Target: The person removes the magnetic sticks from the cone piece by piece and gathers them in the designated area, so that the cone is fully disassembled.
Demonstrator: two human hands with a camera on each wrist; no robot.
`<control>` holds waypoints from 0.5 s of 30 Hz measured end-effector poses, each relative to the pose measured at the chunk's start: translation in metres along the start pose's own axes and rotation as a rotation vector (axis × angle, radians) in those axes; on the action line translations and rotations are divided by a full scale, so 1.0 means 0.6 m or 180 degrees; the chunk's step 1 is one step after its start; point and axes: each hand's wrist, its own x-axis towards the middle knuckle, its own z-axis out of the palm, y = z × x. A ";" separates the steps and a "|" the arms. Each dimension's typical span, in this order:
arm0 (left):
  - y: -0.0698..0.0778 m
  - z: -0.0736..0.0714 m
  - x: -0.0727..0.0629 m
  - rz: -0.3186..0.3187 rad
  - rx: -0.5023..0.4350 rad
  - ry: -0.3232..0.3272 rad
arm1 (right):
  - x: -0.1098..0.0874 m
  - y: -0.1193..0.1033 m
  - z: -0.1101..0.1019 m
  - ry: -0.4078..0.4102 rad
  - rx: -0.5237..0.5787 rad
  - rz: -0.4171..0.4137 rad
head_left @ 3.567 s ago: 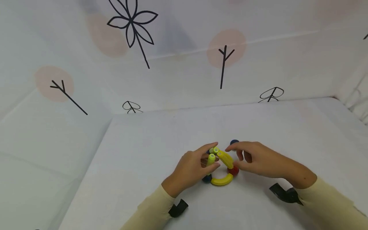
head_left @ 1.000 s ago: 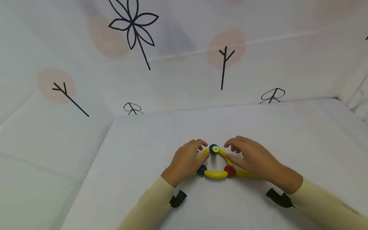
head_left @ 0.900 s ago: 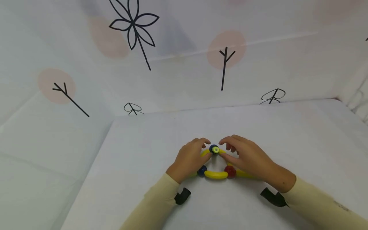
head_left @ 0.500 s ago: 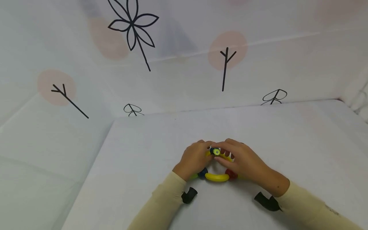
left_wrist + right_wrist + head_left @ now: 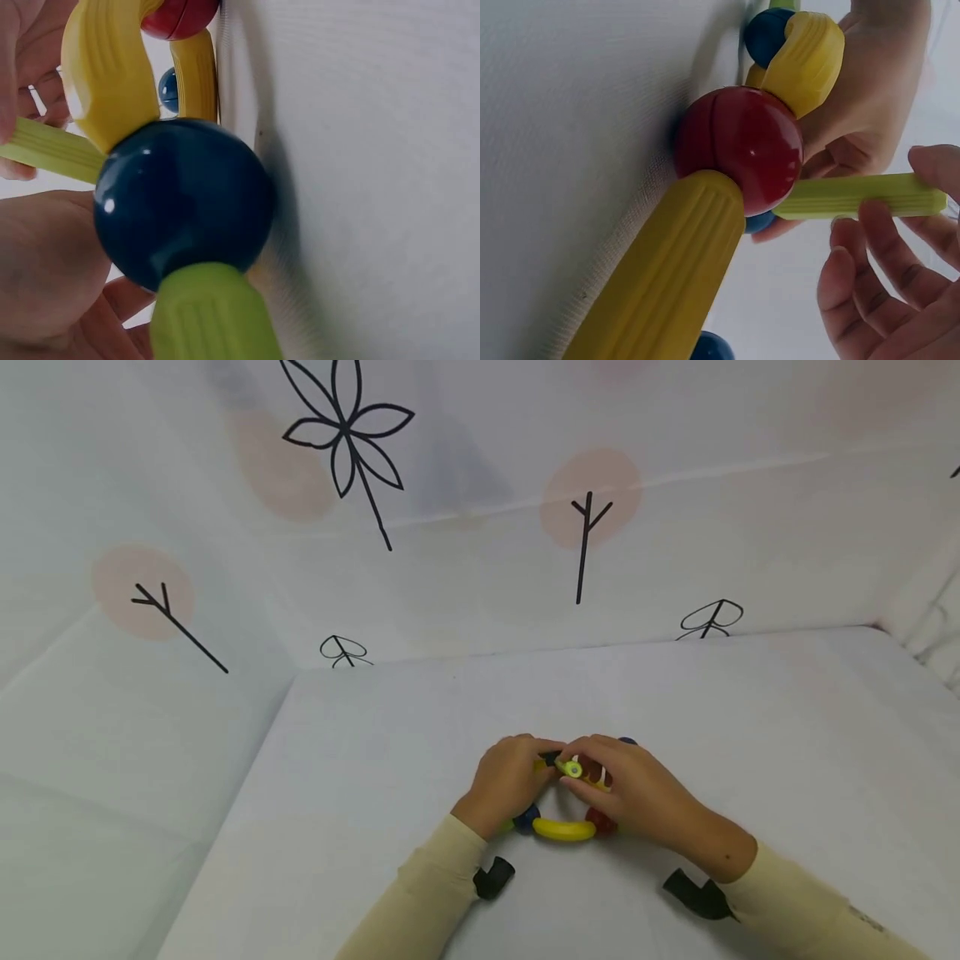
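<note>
Your right hand (image 5: 633,785) pinches a green stick (image 5: 855,196) near its outer end; your left hand (image 5: 504,781) curls round the blue ball (image 5: 553,759) it meets, beyond the yellow stick (image 5: 565,831) on the counter (image 5: 420,710). You seem to be fitting stick to ball; next, hold the ball steady.

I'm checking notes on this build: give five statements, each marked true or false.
1. The right grip pinches a green stick. True.
2. A yellow stick links the red ball to the front blue ball. True.
3. In the head view, the red ball lies left of that blue ball. False: it lies right.
4. The shirt is short-sleeved. False: long cream sleeves show.
5. The left grip is beside the right grip. True.
</note>
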 end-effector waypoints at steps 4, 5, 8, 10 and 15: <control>-0.001 0.005 -0.001 -0.0030 -0.0020 -0.0021 | -0.001 0.007 0.003 -0.0121 0.0039 0.0040; -0.001 0.005 -0.001 -0.0026 -0.0017 -0.0017 | -0.002 0.009 0.003 -0.0168 0.0056 0.0066; -0.001 0.005 0.001 0.0022 0.0017 0.0010 | 0.000 0.011 0.001 -0.0314 0.0092 0.0148; -0.001 0.005 0.001 0.0046 0.0033 0.0031 | 0.000 0.012 -0.002 -0.0404 0.0085 0.0197; -0.001 0.005 0.001 0.0091 0.0066 0.0068 | 0.002 0.014 -0.011 -0.0477 0.0081 0.0344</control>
